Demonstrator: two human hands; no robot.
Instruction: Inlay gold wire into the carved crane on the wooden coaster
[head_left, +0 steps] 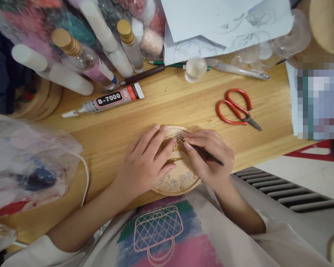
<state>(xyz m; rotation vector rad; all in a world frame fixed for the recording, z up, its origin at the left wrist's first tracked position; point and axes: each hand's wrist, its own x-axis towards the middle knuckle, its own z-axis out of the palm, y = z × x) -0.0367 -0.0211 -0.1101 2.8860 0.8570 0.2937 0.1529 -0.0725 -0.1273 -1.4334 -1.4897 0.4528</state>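
Note:
A round wooden disc (180, 184) with drawn wave lines lies at the table's front edge. Gold cord or wire (179, 145) is laid in curves on its upper half. My left hand (147, 163) rests flat over the disc's left side, fingers spread, the index fingertip touching the gold cord. My right hand (211, 155) pinches dark tweezers (204, 153), whose tips reach the disc near the left index finger. Part of the disc and its pattern is hidden under both hands.
Red-handled scissors (235, 109) lie at the right. A B-7000 glue tube (108, 98) lies at the left. Behind stand bottles (90, 65), a small clear cup (195, 69), a pen (239, 70) and drawn papers (195, 48). A plastic bag (30, 159) covers the far left.

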